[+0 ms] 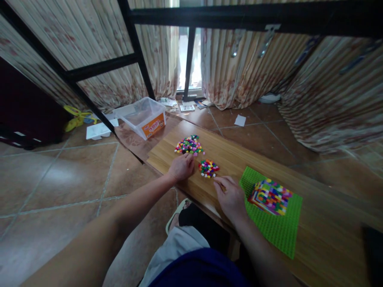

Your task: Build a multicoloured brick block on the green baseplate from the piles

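Observation:
My left hand has its fingers curled down at the front edge of a larger pile of small coloured building bricks. Its fingertips are closed together, and what they hold, if anything, is hidden. A smaller brick pile lies between my two hands. Beside its near edge, my right hand is closed in a pinch, close to a white brick; I cannot make out anything in the fingers. To the right, a block of stacked multicoloured bricks stands on a green baseplate.
Both piles and the baseplate rest on a long wooden table. A clear plastic box with an orange label stands beyond its left end. Black metal bars cross in front of the curtains. A dark object lies at the right edge.

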A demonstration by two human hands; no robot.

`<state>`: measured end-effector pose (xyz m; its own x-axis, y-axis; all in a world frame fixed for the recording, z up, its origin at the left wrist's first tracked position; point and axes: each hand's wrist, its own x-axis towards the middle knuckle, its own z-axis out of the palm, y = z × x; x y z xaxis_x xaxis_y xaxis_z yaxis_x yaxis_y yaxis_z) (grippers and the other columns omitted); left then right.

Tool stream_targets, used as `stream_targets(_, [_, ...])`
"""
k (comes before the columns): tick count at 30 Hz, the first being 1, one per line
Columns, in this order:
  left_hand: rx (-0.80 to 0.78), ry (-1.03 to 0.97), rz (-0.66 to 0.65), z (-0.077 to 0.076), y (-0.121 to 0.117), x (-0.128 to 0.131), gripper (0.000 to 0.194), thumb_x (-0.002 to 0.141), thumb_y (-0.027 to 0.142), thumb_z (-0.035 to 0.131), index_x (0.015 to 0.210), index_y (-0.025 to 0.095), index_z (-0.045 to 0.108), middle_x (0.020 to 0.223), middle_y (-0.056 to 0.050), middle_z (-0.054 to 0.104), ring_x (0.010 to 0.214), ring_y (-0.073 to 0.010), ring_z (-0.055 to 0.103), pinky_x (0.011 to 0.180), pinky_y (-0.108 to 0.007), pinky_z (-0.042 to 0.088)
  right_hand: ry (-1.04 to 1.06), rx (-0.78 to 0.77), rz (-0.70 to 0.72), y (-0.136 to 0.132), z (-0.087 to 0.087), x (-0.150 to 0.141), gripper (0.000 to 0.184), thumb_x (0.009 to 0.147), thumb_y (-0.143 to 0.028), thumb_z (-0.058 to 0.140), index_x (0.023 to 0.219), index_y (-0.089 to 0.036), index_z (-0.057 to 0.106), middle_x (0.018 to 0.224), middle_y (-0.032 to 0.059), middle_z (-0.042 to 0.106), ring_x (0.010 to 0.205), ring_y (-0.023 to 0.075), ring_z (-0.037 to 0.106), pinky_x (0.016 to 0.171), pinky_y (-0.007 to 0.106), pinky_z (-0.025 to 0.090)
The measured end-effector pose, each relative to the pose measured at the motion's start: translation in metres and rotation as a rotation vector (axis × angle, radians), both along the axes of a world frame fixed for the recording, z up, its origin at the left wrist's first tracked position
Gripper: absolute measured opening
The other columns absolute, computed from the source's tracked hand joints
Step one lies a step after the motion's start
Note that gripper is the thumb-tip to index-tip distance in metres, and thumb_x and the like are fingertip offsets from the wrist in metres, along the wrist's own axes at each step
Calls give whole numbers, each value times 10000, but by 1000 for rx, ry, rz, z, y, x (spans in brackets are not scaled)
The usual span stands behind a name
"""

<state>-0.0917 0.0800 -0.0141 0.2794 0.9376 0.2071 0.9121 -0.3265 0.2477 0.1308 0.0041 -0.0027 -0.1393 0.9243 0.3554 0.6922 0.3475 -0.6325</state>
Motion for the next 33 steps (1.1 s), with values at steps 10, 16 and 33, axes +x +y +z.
stream_targets(10, [38,-37,-11,-2,0,0,171,1005,224,481,886,184,597,918,-62,660,850,-177,638,765,-275,487,-275,44,-4,18,-14,-26,205,968,-241,524,881,-198,704,932,79,663,898,211,546,830,340,419])
stream_targets(16, [49,-35,-15,-4,1,0,174,1001,217,481,878,184,599,914,-62,662,851,-180,642,767,-280,493,-373,-10,4,9,-12,-18,156,957,-210,538,849,-199,650,899,66,646,888,215,553,810,339,408])
stream_targets(33, [79,-41,-32,-3,2,-2,156,984,197,486,864,189,585,911,-69,673,833,-195,648,757,-293,497,0,85,-217,-31,48,73,259,956,-436,565,933,-238,731,963,32,742,880,170,675,832,321,508])
